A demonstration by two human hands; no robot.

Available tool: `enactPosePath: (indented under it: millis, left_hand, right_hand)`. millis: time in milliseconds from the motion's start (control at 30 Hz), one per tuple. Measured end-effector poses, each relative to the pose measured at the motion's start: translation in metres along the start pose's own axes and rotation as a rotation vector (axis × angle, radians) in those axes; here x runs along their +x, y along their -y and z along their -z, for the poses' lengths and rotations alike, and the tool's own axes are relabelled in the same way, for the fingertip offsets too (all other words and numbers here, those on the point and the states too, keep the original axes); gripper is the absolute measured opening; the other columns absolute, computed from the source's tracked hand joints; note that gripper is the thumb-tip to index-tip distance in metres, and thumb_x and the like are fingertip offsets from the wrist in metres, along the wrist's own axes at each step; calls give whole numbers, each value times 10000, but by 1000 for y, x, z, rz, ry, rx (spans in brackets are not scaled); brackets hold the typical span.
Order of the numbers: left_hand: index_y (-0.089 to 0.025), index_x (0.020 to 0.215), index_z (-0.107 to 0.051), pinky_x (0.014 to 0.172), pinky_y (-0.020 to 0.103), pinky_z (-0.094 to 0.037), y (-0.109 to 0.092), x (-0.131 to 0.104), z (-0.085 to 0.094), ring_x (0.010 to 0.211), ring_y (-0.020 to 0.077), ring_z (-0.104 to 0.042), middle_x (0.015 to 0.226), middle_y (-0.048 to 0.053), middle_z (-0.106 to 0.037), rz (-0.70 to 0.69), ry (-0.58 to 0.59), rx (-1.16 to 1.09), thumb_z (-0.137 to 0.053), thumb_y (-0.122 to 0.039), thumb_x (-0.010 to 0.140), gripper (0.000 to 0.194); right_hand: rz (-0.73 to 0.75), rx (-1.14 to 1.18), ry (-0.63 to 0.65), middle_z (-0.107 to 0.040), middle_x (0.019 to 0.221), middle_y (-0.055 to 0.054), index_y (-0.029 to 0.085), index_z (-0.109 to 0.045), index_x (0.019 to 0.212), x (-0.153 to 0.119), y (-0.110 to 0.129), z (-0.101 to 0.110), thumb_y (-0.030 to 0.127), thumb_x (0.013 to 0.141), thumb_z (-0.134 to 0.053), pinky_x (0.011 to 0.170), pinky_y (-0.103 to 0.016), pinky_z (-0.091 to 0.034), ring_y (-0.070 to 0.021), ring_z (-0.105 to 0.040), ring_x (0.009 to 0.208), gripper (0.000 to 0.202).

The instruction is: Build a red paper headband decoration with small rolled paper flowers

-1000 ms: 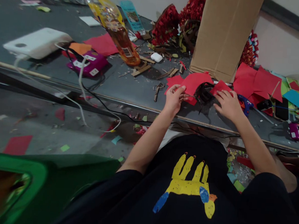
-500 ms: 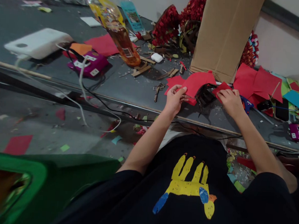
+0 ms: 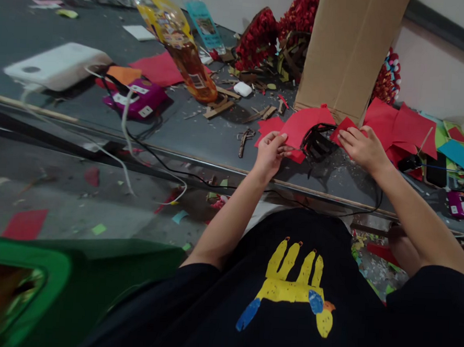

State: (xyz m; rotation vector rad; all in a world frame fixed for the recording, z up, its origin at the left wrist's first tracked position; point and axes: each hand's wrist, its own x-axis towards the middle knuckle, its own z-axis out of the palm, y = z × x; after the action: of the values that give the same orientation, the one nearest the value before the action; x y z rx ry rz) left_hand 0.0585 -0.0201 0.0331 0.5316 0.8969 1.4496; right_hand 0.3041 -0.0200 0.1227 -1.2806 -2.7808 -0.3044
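My left hand (image 3: pixel 271 154) is closed in a pinch at the left side of a dark, curved frame of thin strips (image 3: pixel 314 142). Red paper (image 3: pixel 305 121) covers the frame's far left part, and its near side lies bare. At the frame's right end, my right hand (image 3: pixel 362 149) has its fingers closed on a small red paper piece (image 3: pixel 343 129). Whether that piece is fixed to the frame I cannot tell. More red paper (image 3: pixel 269 126) lies under and beside the left hand.
A cardboard box (image 3: pixel 343 54) stands just behind the hands. To the left are a bottle of brown liquid (image 3: pixel 191 69), a purple power strip (image 3: pixel 142 100) and a white device (image 3: pixel 60 66) with cables. Red sheets (image 3: pixel 415 132) and a phone (image 3: pixel 436 170) lie right.
My right hand has turned and risen a little, its forearm swinging right. The blue tool that showed beside it is now hidden. The left hand stays nearly in place.
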Motion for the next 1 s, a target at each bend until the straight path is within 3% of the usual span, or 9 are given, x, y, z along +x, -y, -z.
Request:
enactPosePath:
  millis: [167, 333, 500, 667, 867, 1000]
  left_hand:
    - [-201, 701, -470, 405, 132, -436, 0, 2, 1, 439, 79, -601, 500, -86, -539, 4, 0, -41, -760, -285, 605, 317]
    - [-202, 689, -473, 422, 130, -443, 1, 3, 2, 437, 75, -589, 480, -84, -529, 22, 2, -37, -768, -308, 600, 326]
    - [-205, 699, -487, 424, 129, -440, 2, 5, 3, 457, 81, -600, 480, -78, -537, 39, 21, -29, -768, -305, 611, 312]
    - [-201, 703, -503, 395, 126, -429, 0, 3, 3, 432, 80, -595, 480, -78, -551, 70, 19, -67, -762, -253, 600, 284]
    - [-199, 707, -501, 391, 115, -431, -3, 0, 0, 430, 76, -601, 483, -82, -556, 89, 9, -48, -756, -252, 624, 274]
    - [-196, 705, -493, 393, 123, -426, -2, 0, 1, 430, 74, -595, 494, -78, -556, 92, 39, -37, -754, -245, 652, 271]
  right_hand:
    - [60, 84, -13, -589, 1328, -6, 271, -558, 1253, -5, -9, 3, 165, 961, -312, 1092, -499, -319, -194, -495, 1278, 396]
    - [93, 198, -96, -538, 1379, 1, 288, -540, 1279, -16, -19, 4, 151, 927, -404, 1099, -438, -379, -169, -497, 1284, 402]
    - [35, 257, -12, -533, 1383, 17, 272, -527, 1300, -19, -19, 9, 158, 920, -384, 1147, -486, -313, -178, -420, 1346, 422]
    - [60, 239, 4, -609, 1299, 16, 281, -580, 1231, -13, -13, 14, 152, 929, -371, 1131, -549, -302, -194, -474, 1294, 389]
    - [48, 161, 83, -621, 1280, -10, 253, -591, 1205, -4, -6, 20, 209, 968, -263, 1131, -531, -307, -193, -507, 1246, 407]
    - [9, 217, 85, -645, 1233, 26, 299, -627, 1131, -1, -9, 18, 296, 969, -285, 1154, -489, -277, -188, -527, 1214, 379]
